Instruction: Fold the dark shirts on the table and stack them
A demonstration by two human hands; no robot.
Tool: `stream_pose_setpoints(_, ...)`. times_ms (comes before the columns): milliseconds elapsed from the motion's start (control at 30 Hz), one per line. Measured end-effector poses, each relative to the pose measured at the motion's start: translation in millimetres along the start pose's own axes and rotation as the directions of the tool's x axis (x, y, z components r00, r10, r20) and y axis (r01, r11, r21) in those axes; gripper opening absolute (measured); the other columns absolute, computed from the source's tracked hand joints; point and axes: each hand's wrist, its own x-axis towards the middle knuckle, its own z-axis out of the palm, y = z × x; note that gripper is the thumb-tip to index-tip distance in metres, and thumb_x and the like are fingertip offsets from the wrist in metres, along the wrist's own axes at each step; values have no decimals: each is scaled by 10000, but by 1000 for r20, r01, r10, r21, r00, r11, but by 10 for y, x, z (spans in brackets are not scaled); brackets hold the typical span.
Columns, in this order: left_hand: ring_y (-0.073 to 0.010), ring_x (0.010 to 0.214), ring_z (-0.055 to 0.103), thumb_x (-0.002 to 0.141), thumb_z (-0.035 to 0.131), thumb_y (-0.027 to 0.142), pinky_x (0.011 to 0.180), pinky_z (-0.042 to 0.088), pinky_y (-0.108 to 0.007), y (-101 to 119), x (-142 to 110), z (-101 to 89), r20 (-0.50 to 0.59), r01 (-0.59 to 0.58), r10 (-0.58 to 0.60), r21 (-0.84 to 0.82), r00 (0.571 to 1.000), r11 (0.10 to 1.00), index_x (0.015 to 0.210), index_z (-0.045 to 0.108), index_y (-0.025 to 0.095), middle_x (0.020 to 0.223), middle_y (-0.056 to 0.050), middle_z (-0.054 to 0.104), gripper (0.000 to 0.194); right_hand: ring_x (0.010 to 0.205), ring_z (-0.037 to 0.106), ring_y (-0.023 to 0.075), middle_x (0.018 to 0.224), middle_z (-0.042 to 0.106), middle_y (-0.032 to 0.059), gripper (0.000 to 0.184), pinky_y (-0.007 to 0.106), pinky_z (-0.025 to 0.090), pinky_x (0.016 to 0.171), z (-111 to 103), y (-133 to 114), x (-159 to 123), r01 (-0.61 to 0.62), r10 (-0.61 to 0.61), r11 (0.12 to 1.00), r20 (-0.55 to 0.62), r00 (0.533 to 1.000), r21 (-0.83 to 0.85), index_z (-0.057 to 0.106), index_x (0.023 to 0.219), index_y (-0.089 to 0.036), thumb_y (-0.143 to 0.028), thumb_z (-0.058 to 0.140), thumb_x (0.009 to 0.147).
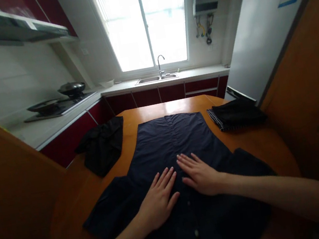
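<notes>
A dark navy buttoned shirt (163, 143) lies spread face up over the wooden table, its hem toward the window and its short sleeves out to both sides. My left hand (159, 200) rests flat on the shirt's middle, fingers stretched and pointing away from me. Just right of the button line, my right hand (200, 173) also lies flat on the cloth, with its fingers extended toward the left. The two hands are close together but apart. Near the bottom of the view the collar end is dark and hard to make out.
On the wooden table (129, 120), a crumpled black cloth (103, 146) lies at the left edge, and folded black clothing (237, 113) at the right. Beyond are a sink (149, 80), a stove with pans (72, 89) and a fridge (258, 35).
</notes>
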Motion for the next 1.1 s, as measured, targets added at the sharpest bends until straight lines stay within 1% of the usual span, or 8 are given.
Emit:
stream_pose_setpoints(67,-234,1511,242,1051,355,507,1233,210,-470,-12,4,24,-8,-5,5,6,1000,1000,1602,186,275,1643,-35,239,621,1538,98,204,1665,138,72,693,460,83,1243,54,-143,-265,27,-28,999,46,999,21,187,1602,-176,-516,335,1017)
stream_pose_setpoints(167,-228,1514,232,1052,344,514,1234,206,-456,-32,14,20,-3,-7,7,-6,1000,1000,1593,228,279,1643,-27,242,602,1530,147,227,1649,199,99,682,485,115,1236,-46,112,-559,-166,167,985,26,986,-35,256,1586,-159,-535,302,1018)
stream_pose_setpoints(300,-227,1520,210,1054,309,531,1239,184,-457,-22,32,-54,55,35,-32,-45,998,998,1580,281,256,1642,-34,242,594,1512,220,262,1621,269,145,669,517,161,1220,-270,652,-908,-441,436,882,-67,897,-165,347,1546,-98,-504,269,1020)
stream_pose_setpoints(400,-247,1525,183,1051,312,533,1231,188,-487,106,10,-138,112,84,-76,-65,991,994,1571,306,228,1642,-60,235,603,1500,247,311,1597,305,199,657,560,185,1203,-307,673,-1070,-571,546,784,-168,821,-244,392,1504,-14,-434,264,1016)
stream_pose_setpoints(667,-222,1533,138,1069,268,492,1235,175,-471,540,-205,-159,108,3,6,-81,994,997,1602,189,239,1655,-61,183,595,1509,234,230,1618,292,102,614,488,221,1215,105,-227,-994,-263,249,953,-105,963,-153,373,1539,-136,-458,274,1026)
stream_pose_setpoints(933,-215,1524,185,1066,304,464,1235,209,-464,395,-764,-250,88,42,-33,-95,996,995,1599,204,274,1650,-40,209,574,1506,232,235,1625,259,54,616,509,210,1225,199,-82,-1353,-287,278,953,-91,956,-103,344,1561,-242,-509,302,1007)
stream_pose_setpoints(1000,-194,1508,247,1068,302,425,1226,252,-416,349,-691,-309,50,62,-56,-132,997,989,1587,257,256,1630,-44,285,548,1503,245,245,1618,281,71,614,524,224,1216,188,-88,-1299,-309,303,946,-68,950,-97,363,1553,-219,-491,290,1007)
stream_pose_setpoints(1100,-181,1506,257,1070,273,390,1230,233,-372,206,-268,-378,-40,106,-112,-122,993,987,1552,343,187,1612,-68,337,528,1509,232,256,1622,279,106,621,532,224,1207,112,-128,-946,-301,297,950,-60,953,-88,369,1546,-160,-460,275,1010)
